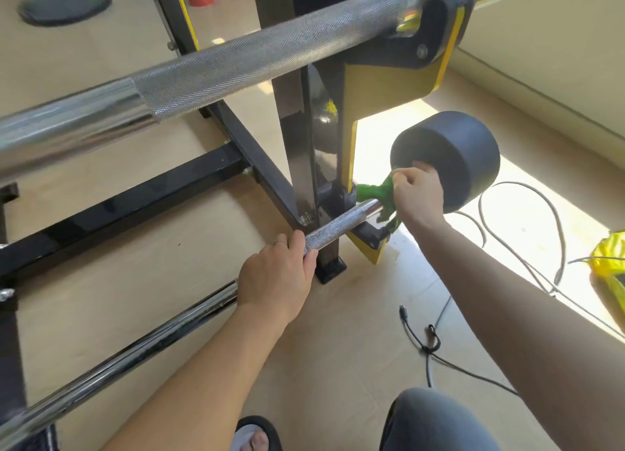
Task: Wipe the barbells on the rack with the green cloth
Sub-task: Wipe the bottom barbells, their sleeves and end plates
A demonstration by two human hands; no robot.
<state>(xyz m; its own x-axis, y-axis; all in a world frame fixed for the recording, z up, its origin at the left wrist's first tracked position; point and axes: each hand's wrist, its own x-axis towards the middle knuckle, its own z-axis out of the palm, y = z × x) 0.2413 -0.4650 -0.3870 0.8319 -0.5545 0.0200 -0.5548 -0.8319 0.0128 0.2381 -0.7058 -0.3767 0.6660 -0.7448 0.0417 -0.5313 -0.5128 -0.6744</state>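
Note:
A low chrome barbell (142, 345) with a knurled grip runs from bottom left up to the black and yellow rack (378, 85). Its black round weight (453, 153) sticks out on the right. My left hand (277, 278) grips the knurled part of this bar near the rack's post. My right hand (417, 193) holds the green cloth (375, 193) bunched round the bar's end, between the rack's holder and the weight. A second, thicker barbell (236, 61) lies across the top of the view on an upper holder.
Black frame beams (111, 210) of the rack lie on the pale floor at left. Loose cables (527, 247) curl on the floor at right, beside a yellow bag (612, 264). My knee (436, 420) and sandalled foot (253, 433) are at the bottom.

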